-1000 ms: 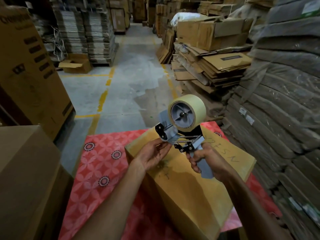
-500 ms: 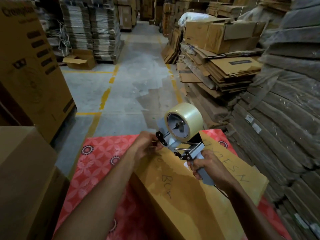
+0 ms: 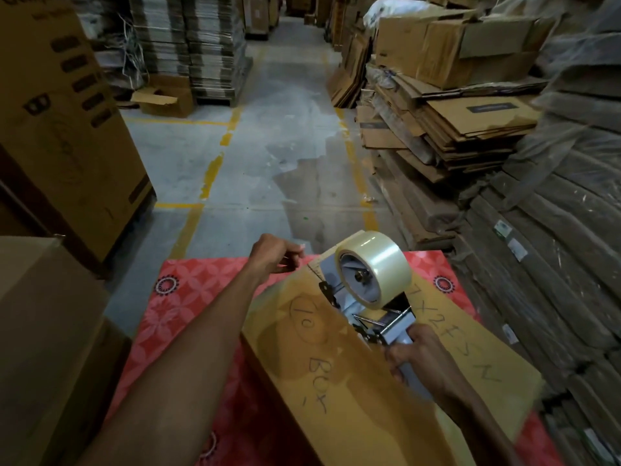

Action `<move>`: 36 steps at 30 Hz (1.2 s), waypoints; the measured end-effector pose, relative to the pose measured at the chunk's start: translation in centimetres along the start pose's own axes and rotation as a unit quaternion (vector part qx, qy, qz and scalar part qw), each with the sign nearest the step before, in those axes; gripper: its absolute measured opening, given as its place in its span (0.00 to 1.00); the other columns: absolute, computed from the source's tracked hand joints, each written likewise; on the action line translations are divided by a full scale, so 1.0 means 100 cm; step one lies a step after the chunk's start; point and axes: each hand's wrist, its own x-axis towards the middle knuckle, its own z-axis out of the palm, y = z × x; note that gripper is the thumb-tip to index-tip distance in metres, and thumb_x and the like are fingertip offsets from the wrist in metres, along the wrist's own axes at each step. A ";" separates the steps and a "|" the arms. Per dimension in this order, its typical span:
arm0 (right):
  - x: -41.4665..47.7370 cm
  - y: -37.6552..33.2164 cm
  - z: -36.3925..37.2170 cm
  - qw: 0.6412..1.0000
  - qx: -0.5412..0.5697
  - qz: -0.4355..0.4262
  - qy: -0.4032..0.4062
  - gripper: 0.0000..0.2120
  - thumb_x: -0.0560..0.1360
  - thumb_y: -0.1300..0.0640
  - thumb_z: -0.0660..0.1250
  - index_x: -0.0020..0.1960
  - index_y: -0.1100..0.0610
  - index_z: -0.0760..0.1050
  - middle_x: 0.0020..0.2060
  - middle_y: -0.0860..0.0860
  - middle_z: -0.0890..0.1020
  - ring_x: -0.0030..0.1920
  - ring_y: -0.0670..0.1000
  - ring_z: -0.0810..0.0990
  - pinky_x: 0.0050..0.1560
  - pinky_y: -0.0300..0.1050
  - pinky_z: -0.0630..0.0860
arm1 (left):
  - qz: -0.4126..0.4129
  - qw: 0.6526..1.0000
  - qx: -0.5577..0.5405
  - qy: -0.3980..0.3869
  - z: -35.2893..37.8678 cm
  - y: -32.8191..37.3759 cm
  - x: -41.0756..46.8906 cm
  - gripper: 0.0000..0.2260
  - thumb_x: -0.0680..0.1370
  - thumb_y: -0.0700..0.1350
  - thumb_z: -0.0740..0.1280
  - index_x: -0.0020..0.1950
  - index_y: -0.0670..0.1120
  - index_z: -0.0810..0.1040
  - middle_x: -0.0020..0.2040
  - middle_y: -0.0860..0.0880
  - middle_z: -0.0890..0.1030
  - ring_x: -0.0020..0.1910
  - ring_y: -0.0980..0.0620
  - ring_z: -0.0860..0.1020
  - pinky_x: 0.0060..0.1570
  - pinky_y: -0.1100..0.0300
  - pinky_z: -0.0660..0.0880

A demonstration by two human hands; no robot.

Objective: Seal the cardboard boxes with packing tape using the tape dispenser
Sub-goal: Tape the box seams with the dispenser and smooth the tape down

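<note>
The cardboard box (image 3: 353, 391) lies flat on a red patterned cloth (image 3: 188, 297), its long side running away from the person and to the left; black handwriting (partly hidden by the tool and the hands) marks its top face. The tape dispenser (image 3: 369, 307) stands on the far half of that top face, near the middle seam, its front end pointing to the far edge; the tape roll (image 3: 379, 264) sits upright on its hub, pale and glossy.

The right hand (image 3: 423, 356) grips the grey handle of the dispenser, fingers wrapped round it and pressed together, the wrist low over the box. The left hand (image 3: 274, 253) is stretched out to the far left corner of the box, apart from the dispenser; its fingers are curled in with the thumb near the forefinger, but I cannot tell whether they pinch anything.

Beyond the cloth runs a concrete floor (image 3: 268, 163) with yellow lines; stacks of flattened cardboard (image 3: 453, 129) line the right side; a tall printed carton (image 3: 67, 129) stands on the left, and a plain carton (image 3: 40, 331) sits nearer, beside the cloth.
</note>
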 end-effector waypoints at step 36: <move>0.017 -0.016 -0.008 0.996 -0.044 0.075 -0.009 0.04 0.61 0.65 0.65 0.28 0.61 0.74 0.24 0.59 0.75 0.24 0.54 0.72 0.26 0.43 0.67 | 0.107 0.855 0.501 -0.075 0.060 -0.020 0.003 0.08 0.82 0.47 0.64 0.60 0.46 0.76 0.59 0.42 0.80 0.56 0.41 0.77 0.55 0.52 0.74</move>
